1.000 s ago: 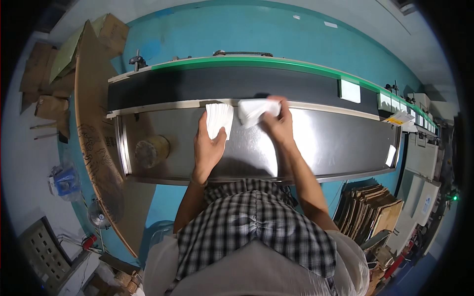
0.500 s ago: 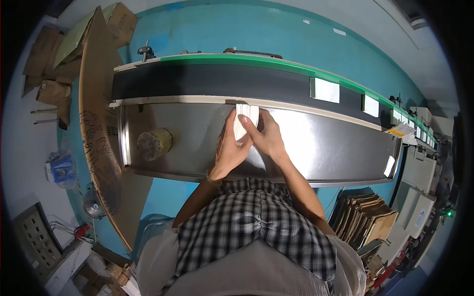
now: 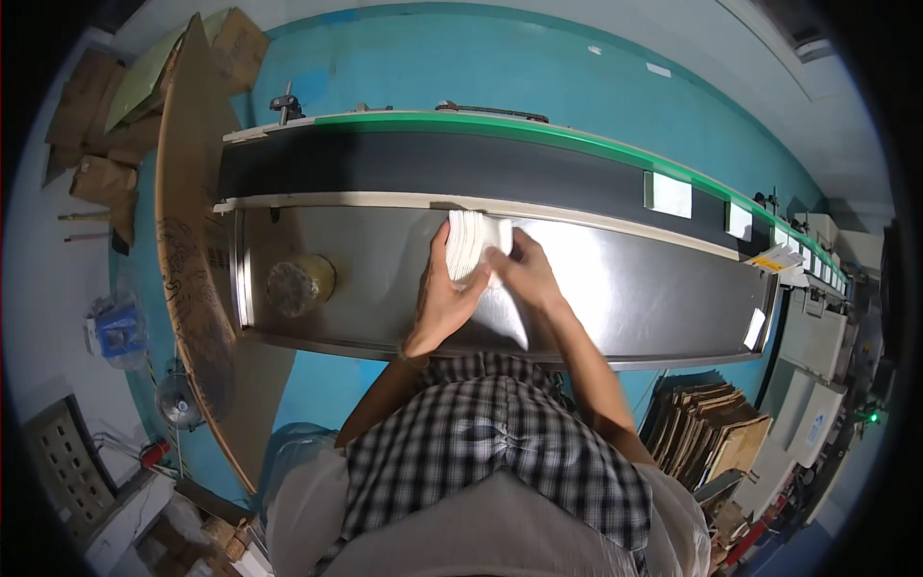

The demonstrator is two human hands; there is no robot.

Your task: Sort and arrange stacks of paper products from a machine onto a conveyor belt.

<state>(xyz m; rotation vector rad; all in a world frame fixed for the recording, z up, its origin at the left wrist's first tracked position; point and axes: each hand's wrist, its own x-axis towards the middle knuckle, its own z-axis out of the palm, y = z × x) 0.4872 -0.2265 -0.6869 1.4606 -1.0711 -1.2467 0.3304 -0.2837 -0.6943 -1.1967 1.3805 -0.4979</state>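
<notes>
A stack of thin white paper pieces (image 3: 465,240) is held upright in front of me, over the far side of a shiny metal tray table (image 3: 385,279). My left hand (image 3: 448,300) wraps round the stack's left and lower side, thumb across its front. On the right, my right hand (image 3: 529,274) grips the stack's right part, its thumb pressed on a white piece that stands out from the others. The right fingers are partly hidden behind the paper.
A dark conveyor belt (image 3: 404,159) with a green edge runs behind the tray, carrying white rectangular pieces (image 3: 668,194) at the right. A roll of tape (image 3: 301,284) stands on the tray's left. A tall cardboard sheet (image 3: 192,221) is at the left, stacked flattened cardboard (image 3: 707,433) at lower right.
The stack has spread, and its right part has turned out to the right with my right hand. The white pieces on the belt show farther right.
</notes>
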